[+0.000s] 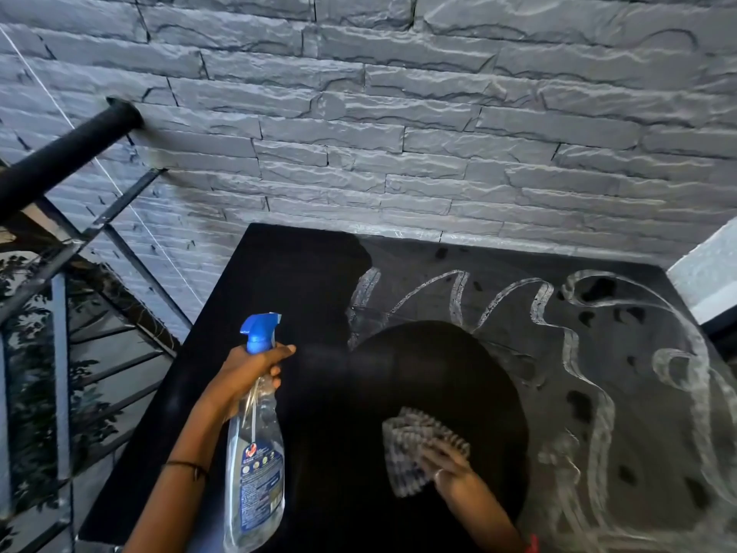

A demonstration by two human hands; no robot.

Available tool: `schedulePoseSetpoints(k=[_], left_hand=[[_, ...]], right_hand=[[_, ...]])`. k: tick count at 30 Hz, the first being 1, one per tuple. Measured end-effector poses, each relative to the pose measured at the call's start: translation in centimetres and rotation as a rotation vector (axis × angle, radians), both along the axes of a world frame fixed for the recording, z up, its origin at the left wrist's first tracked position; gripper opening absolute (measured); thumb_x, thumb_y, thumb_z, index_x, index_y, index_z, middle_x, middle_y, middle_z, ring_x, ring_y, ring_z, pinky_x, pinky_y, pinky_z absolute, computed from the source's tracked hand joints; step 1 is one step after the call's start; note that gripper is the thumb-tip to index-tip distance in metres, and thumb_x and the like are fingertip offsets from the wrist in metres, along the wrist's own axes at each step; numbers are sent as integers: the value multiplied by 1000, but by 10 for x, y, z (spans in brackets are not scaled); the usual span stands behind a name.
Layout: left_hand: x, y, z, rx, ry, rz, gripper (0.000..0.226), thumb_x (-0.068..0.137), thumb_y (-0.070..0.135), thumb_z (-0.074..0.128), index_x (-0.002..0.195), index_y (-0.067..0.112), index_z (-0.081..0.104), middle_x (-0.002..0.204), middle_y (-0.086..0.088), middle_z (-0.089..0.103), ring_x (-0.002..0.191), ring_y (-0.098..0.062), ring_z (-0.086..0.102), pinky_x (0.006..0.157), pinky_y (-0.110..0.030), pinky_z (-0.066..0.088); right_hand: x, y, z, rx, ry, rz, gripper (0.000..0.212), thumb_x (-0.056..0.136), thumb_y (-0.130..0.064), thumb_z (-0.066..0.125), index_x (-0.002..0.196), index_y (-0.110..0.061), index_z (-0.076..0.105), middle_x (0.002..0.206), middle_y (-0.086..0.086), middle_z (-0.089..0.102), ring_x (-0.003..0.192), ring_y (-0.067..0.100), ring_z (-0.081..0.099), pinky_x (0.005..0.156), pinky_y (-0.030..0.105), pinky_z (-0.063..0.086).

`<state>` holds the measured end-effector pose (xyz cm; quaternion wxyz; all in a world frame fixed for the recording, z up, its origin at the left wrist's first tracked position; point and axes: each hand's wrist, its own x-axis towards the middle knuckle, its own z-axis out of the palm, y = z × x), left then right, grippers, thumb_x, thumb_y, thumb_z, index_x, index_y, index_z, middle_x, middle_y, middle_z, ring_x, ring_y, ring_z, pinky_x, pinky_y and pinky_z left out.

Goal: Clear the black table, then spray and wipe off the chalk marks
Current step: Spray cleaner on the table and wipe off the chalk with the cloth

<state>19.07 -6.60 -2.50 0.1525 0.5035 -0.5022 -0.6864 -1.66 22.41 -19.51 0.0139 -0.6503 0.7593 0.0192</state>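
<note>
The black desk [287, 281] stands with its far edge against a grey stone wall [399, 133]. Its left part and a large rounded patch in the middle are plain dark black. The right part carries a grey chalky haze crossed by thick white chalk marks [539, 307]: looping, curling strokes that run from the far side down toward the near right corner. Dark blotches [598, 289] dot the haze between the strokes. A folded, striped cloth [414, 445] lies flat on the dark middle patch, near its right rim, with the right hand [450, 468] pressing on the cloth's near end.
</note>
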Motion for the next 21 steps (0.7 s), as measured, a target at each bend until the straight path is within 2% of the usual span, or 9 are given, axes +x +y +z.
schedulePoseSetpoints(k=[2, 4, 7, 9, 12, 15, 17, 19, 21], left_hand=[[4, -3, 0, 1, 3, -5, 16, 82, 15, 73, 83, 11, 58, 53, -3, 48, 42, -13, 47, 44, -23, 44], [8, -6, -1, 3, 2, -3, 15, 82, 15, 73, 86, 10, 59, 54, -3, 48, 43, -13, 47, 44, -23, 44], [18, -8, -5, 5, -4, 4, 16, 81, 14, 74, 83, 11, 58, 53, -2, 47, 42, -13, 46, 45, -23, 43], [24, -9, -7, 8, -9, 4, 17, 81, 14, 74, 84, 11, 58, 53, -2, 46, 43, -13, 45, 45, -23, 42], [31, -11, -8, 13, -8, 2, 17, 81, 14, 74, 86, 10, 58, 54, -3, 47, 43, -12, 45, 44, -23, 43], [31, -15, -5, 16, -7, 15, 17, 82, 14, 74, 85, 10, 57, 53, -3, 46, 40, -12, 44, 41, -22, 41], [29, -18, -4, 3, -9, 15, 17, 82, 14, 73, 84, 10, 57, 53, -3, 46, 40, -12, 44, 42, -23, 41], [26, -23, -1, -10, -9, 13, 18, 82, 15, 74, 83, 11, 56, 52, -3, 46, 40, -13, 44, 43, -23, 41], [22, -28, 0, -9, 0, 21, 17, 82, 14, 74, 84, 10, 57, 51, -3, 45, 40, -13, 44, 42, -23, 42]], right_hand=[[-46, 5, -13, 52, 25, -23, 55, 102, -34, 2, 115, -23, 54, 118, -12, 59, 143, 7, -6, 113, 12, 5], [-92, -11, -17, -104, 22, -166, 35, 101, -24, 22, 111, -21, 55, 111, -3, 62, 141, 17, 24, 112, 12, 4], [-125, -55, 15, -210, -144, -244, 40, 69, 2, 60, 107, -7, 68, 105, 14, 69, 98, 39, 65, 108, 18, 14], [-113, -105, 36, -169, -133, -240, 42, 61, 8, 65, 101, -2, 71, 103, 17, 70, 94, 35, 67, 103, 24, 20], [-75, -172, 45, -139, -162, -123, 45, 69, -2, 45, 109, -3, 68, 115, 12, 67, 112, 27, 60, 109, 32, 19], [-27, -205, 15, -142, -252, -71, 47, 71, 0, 36, 107, 1, 67, 112, 13, 67, 114, 24, 58, 112, 21, 11], [13, -200, 14, -44, -300, -4, 52, 75, -9, 29, 111, -5, 67, 118, 7, 64, 122, 19, 45, 112, 21, 16], [39, -174, 11, 15, -248, 99, 51, 70, -13, 31, 99, -14, 73, 109, -3, 69, 115, 13, 53, 108, 27, 23], [53, -141, 12, 37, -232, 169, 50, 71, -13, 33, 101, -17, 72, 111, -8, 68, 114, 12, 57, 113, 27, 14]])
